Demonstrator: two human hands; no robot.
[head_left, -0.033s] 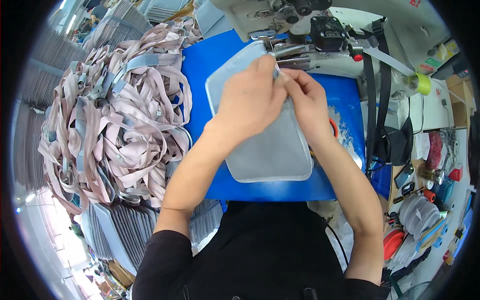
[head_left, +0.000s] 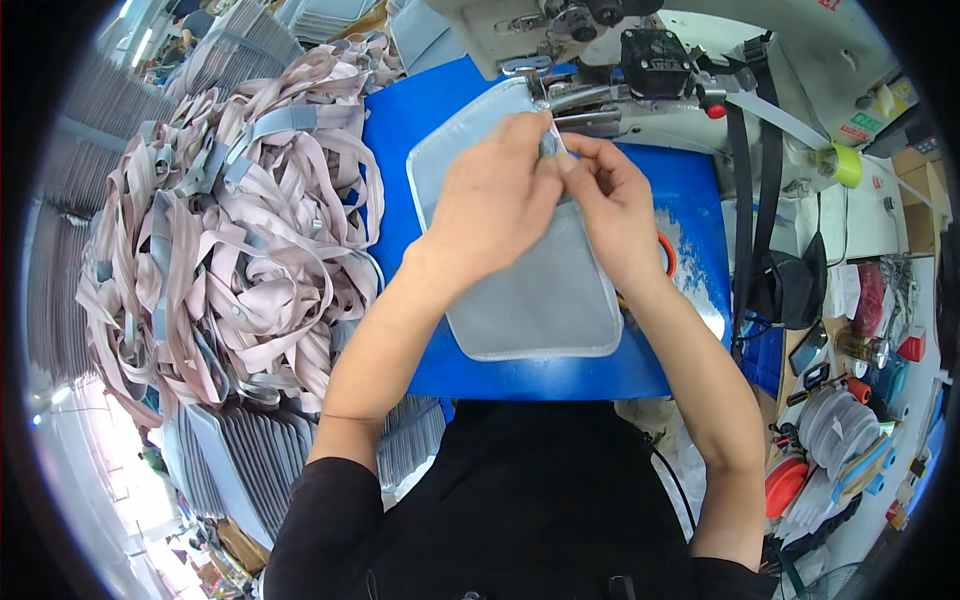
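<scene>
A light grey fabric panel with a pale bound edge lies on the blue work surface, its far end at the needle area of a sewing machine. My left hand rests over the panel, fingers closed on its right edge close to the machine's foot. From the other side, my right hand pinches the same edge between thumb and bent fingers. Between the two hands shows a small darker grey tab. The fingertips partly cover it, so which hand grips it is unclear.
To the left lies a big heap of pinkish straps with grey pieces. Stacks of grey panels stand below and behind it. An orange-red ring handle shows beside my right wrist. Black straps hang right of the machine, near a cluttered shelf.
The panel has shifted slightly away from me and to the left. My fingers have parted a little at the edge, showing more of the grey tab.
</scene>
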